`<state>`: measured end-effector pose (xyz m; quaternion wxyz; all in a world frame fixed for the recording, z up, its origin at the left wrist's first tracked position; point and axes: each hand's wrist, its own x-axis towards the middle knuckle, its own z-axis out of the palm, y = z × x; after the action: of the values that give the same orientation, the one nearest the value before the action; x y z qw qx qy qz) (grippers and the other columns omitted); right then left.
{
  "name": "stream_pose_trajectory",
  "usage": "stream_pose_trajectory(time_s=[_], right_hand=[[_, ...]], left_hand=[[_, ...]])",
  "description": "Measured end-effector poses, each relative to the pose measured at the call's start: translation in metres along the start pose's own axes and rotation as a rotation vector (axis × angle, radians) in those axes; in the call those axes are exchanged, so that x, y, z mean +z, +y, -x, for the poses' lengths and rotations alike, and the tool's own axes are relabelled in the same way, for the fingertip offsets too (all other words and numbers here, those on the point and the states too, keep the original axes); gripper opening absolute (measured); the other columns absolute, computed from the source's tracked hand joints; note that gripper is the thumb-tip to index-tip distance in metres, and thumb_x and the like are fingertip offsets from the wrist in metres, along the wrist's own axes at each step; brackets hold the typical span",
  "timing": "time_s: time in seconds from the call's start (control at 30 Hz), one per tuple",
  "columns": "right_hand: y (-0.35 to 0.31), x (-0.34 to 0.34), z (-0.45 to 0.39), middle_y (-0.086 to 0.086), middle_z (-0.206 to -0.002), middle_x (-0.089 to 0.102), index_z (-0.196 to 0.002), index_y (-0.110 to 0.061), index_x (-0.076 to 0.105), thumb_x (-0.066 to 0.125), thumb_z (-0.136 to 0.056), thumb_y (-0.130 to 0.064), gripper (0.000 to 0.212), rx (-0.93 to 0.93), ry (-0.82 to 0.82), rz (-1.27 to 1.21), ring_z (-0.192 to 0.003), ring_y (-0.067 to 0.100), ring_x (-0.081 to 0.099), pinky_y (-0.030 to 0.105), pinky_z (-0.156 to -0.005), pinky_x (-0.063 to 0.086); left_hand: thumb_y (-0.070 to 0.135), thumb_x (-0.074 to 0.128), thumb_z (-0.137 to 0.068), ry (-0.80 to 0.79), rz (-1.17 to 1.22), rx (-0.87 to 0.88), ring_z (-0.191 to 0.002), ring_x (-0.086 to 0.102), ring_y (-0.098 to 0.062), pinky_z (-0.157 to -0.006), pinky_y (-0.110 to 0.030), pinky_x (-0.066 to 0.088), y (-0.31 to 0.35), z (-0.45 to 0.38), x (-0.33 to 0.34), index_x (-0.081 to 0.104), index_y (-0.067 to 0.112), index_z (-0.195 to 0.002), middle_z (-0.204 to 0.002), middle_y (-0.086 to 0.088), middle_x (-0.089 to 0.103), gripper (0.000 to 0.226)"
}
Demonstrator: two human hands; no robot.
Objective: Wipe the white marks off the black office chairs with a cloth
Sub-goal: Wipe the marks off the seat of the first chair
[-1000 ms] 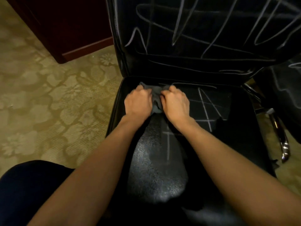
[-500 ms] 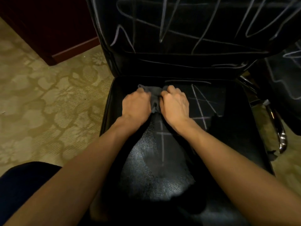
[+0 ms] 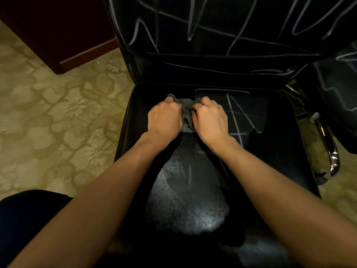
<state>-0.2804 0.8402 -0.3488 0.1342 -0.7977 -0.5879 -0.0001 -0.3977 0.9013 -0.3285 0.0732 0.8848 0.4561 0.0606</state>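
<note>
On the patterned carpet (image 3: 48, 117) at the far left nothing concerns the job; the work is on the black chair seat (image 3: 280, 171), where the left hand (image 3: 165, 118) and the right hand (image 3: 210, 118) sit side by side, nearly touching, each with fingers curled down onto the grey cloth (image 3: 186, 113) bunched between and beneath them. The cloth lies near the back of the seat, left of centre, with a corner poking out beyond the left knuckles. To do this step well, I judge the cloth should be spread flatter under both palms and dragged rightward with firm, even pressure, since a tight wad cleans only a narrow strip. Just right of the right hand, the white marks on the seat (image 3: 239, 117) cross in straight lines, untouched, and a faint streak (image 3: 189, 176) shows nearer the body between the forearms. Above, the backrest (image 3: 212, 45) carries many more scribbles, and a second chair (image 3: 340, 93) at the far right is marked too, so most of the task seems left.
</note>
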Motion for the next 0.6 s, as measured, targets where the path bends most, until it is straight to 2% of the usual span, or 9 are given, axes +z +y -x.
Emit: stream_pose_trajectory(time_s=[0.07,0.17,0.27,0.37,0.47,0.53,0.6], right_hand=[[-0.004,-0.003,0.013,0.013,-0.106,0.061,-0.100,-0.005,0.071,0.058,-0.092,-0.013,0.017,0.001,-0.014,0.005,-0.093,0.036,0.059,0.041,-0.079,0.045],[-0.007,-0.010,0.068,0.011,-0.089,0.060,-0.090,-0.007,0.071,0.063,-0.087,-0.014,0.011,-0.017,0.029,-0.087,-0.078,0.034,0.059,0.039,-0.068,0.048],[-0.012,-0.015,0.129,0.004,-0.084,0.056,-0.093,-0.011,0.071,0.056,-0.091,-0.021,0.018,-0.080,0.063,-0.163,-0.076,0.026,0.055,0.038,-0.067,0.048],[-0.021,-0.018,0.166,0.001,-0.082,0.054,-0.096,-0.013,0.072,0.051,-0.093,-0.026,0.025,-0.093,0.062,-0.173,-0.074,0.023,0.052,0.037,-0.065,0.046],[-0.017,-0.017,0.158,0.003,-0.083,0.055,-0.096,-0.011,0.073,0.057,-0.091,-0.022,0.020,-0.108,0.081,-0.175,-0.074,0.024,0.054,0.037,-0.065,0.046],[-0.011,-0.014,0.134,0.006,-0.083,0.057,-0.094,-0.009,0.073,0.067,-0.087,-0.014,0.010,-0.092,0.092,-0.158,-0.073,0.027,0.057,0.037,-0.065,0.048],[-0.006,-0.011,0.108,0.008,-0.084,0.057,-0.094,-0.008,0.073,0.069,-0.087,-0.014,0.010,-0.049,0.083,-0.146,-0.074,0.030,0.059,0.039,-0.067,0.050]], left_hand=[[0.021,0.048,-0.101,-0.032,0.000,0.016,-0.101,0.064,-0.035,-0.078,-0.041,0.050,0.002,0.010,-0.001,0.067,0.015,-0.118,-0.116,-0.013,0.059,0.027],[0.021,0.054,-0.096,0.007,0.105,0.095,-0.085,0.066,-0.037,-0.067,-0.041,0.053,-0.009,0.064,-0.002,0.069,0.015,-0.119,-0.102,-0.013,0.062,0.028],[0.028,0.048,-0.090,0.008,0.149,0.140,-0.067,0.063,-0.030,-0.054,-0.036,0.053,-0.011,0.130,-0.002,0.070,0.015,-0.118,-0.085,-0.006,0.058,0.038],[0.033,0.045,-0.090,-0.051,0.178,0.125,-0.067,0.063,-0.026,-0.055,-0.033,0.053,-0.006,0.174,-0.002,0.072,0.015,-0.117,-0.083,-0.003,0.058,0.042],[0.033,0.047,-0.092,-0.017,0.202,0.084,-0.065,0.064,-0.025,-0.053,-0.032,0.051,-0.004,0.162,-0.001,0.073,0.018,-0.113,-0.084,-0.001,0.058,0.037],[0.026,0.056,-0.092,0.031,0.184,0.055,-0.067,0.064,-0.029,-0.053,-0.034,0.051,0.000,0.136,0.003,0.073,0.017,-0.112,-0.088,-0.005,0.060,0.028],[0.020,0.062,-0.093,0.064,0.182,0.014,-0.076,0.065,-0.034,-0.059,-0.038,0.053,0.006,0.111,0.004,0.072,0.015,-0.115,-0.096,-0.009,0.062,0.025]])
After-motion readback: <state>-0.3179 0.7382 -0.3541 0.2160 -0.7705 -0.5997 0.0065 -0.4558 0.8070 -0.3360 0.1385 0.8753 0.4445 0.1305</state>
